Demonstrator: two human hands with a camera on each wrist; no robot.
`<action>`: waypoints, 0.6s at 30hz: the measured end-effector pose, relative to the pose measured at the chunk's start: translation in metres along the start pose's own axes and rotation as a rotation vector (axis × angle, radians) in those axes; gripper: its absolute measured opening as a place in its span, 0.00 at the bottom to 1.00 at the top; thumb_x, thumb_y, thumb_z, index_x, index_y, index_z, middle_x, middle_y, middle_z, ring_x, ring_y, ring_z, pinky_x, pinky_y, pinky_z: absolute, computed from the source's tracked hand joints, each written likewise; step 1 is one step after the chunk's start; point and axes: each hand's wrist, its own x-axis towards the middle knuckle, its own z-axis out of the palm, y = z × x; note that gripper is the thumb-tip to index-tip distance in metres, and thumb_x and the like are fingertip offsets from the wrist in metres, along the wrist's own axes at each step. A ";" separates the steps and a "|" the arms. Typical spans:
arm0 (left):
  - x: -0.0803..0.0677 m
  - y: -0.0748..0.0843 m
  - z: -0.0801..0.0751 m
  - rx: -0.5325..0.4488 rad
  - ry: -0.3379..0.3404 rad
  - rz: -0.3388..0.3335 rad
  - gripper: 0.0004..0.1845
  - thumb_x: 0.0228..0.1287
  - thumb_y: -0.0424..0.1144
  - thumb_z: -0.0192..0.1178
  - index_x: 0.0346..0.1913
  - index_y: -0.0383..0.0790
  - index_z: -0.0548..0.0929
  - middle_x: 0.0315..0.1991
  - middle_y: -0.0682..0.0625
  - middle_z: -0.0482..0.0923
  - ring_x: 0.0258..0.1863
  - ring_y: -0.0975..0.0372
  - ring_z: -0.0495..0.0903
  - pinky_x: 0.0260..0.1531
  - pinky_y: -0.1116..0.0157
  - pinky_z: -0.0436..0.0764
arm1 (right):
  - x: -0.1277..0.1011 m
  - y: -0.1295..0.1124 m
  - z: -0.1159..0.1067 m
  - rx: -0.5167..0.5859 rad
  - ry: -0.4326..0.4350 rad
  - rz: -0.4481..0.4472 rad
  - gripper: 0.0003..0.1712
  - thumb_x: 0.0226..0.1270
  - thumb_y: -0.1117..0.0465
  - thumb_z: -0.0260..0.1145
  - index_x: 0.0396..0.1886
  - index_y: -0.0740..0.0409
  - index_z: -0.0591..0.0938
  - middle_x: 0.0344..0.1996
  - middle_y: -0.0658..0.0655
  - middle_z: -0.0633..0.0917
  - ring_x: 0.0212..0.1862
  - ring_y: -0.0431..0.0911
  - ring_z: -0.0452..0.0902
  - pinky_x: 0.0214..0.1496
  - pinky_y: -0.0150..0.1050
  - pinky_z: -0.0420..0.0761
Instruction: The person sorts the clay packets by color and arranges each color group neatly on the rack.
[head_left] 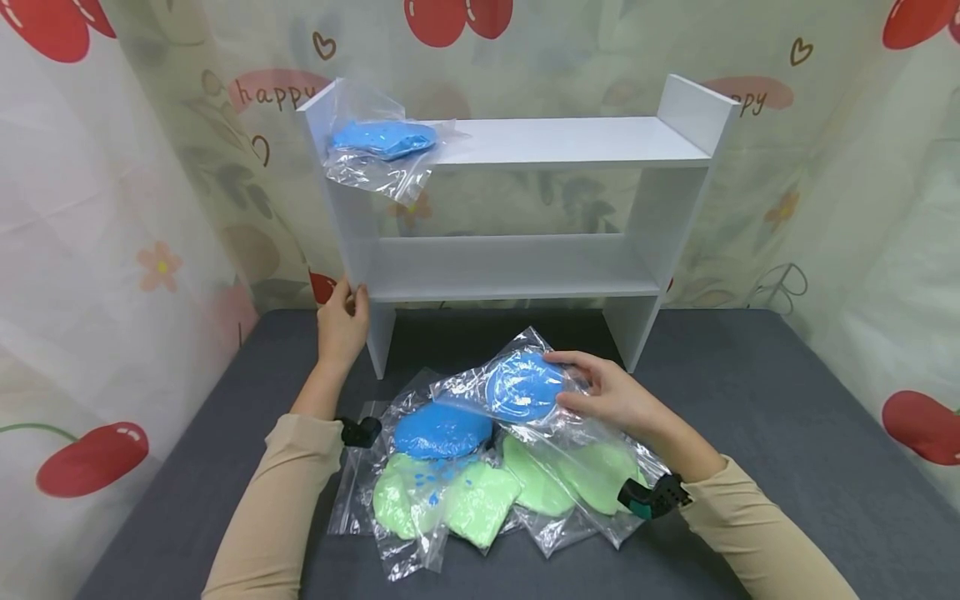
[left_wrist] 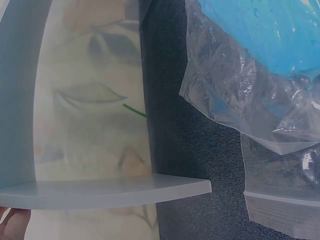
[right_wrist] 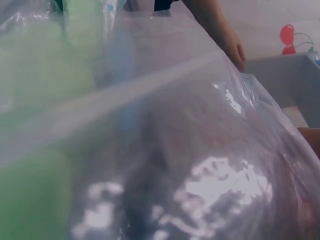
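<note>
In the head view my right hand point(head_left: 611, 392) pinches a clear plastic bag with a round, flat blue lump point(head_left: 523, 385) inside, raised over the other bags. My left hand point(head_left: 343, 325) touches the left side panel of a white shelf point(head_left: 517, 267), its fingertips at the panel's outer side and front edge. The left wrist view shows those fingers point(left_wrist: 15, 224) just outside the panel. Under the raised bag lie a bagged blue lump point(head_left: 442, 431) and several bagged light green lumps point(head_left: 480, 502). In the right wrist view, blurred plastic point(right_wrist: 165, 125) covers most of the picture.
Another bagged blue lump point(head_left: 384, 139) lies at the left end of the shelf's top board, its plastic hanging over the front edge. The shelf stands at the back of a dark grey table point(head_left: 780, 467). Patterned curtains point(head_left: 855, 208) enclose the back and sides.
</note>
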 end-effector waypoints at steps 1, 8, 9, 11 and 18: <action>0.000 0.000 0.000 0.000 0.001 0.001 0.21 0.71 0.40 0.45 0.64 0.39 0.69 0.59 0.38 0.75 0.54 0.45 0.78 0.44 0.47 0.80 | 0.000 -0.001 0.000 -0.003 0.002 -0.004 0.33 0.64 0.60 0.63 0.67 0.53 0.65 0.67 0.63 0.63 0.21 0.37 0.71 0.29 0.29 0.76; 0.000 0.002 0.000 -0.001 0.002 0.009 0.21 0.71 0.39 0.45 0.64 0.38 0.69 0.58 0.38 0.75 0.53 0.45 0.78 0.44 0.47 0.80 | 0.001 -0.009 -0.004 -0.014 0.023 -0.028 0.33 0.64 0.61 0.63 0.67 0.54 0.65 0.65 0.65 0.65 0.10 0.38 0.57 0.20 0.31 0.70; 0.000 0.001 0.000 0.000 0.001 0.010 0.21 0.71 0.39 0.45 0.64 0.37 0.69 0.58 0.37 0.75 0.53 0.45 0.78 0.44 0.47 0.80 | 0.001 -0.011 -0.005 -0.009 0.022 -0.030 0.33 0.64 0.61 0.63 0.68 0.54 0.64 0.64 0.65 0.65 0.10 0.38 0.57 0.20 0.31 0.70; 0.000 0.002 0.000 -0.001 0.000 0.011 0.21 0.71 0.39 0.45 0.64 0.37 0.69 0.58 0.37 0.75 0.53 0.44 0.78 0.44 0.47 0.80 | 0.001 -0.013 -0.006 -0.005 0.022 -0.037 0.33 0.64 0.62 0.63 0.68 0.54 0.64 0.64 0.65 0.65 0.11 0.37 0.58 0.21 0.30 0.71; 0.000 0.002 -0.001 0.013 -0.004 0.002 0.21 0.71 0.40 0.45 0.64 0.39 0.69 0.59 0.38 0.74 0.53 0.45 0.78 0.44 0.47 0.80 | 0.001 -0.022 -0.010 0.021 0.017 -0.070 0.34 0.64 0.63 0.62 0.69 0.56 0.62 0.64 0.65 0.66 0.11 0.37 0.59 0.24 0.30 0.73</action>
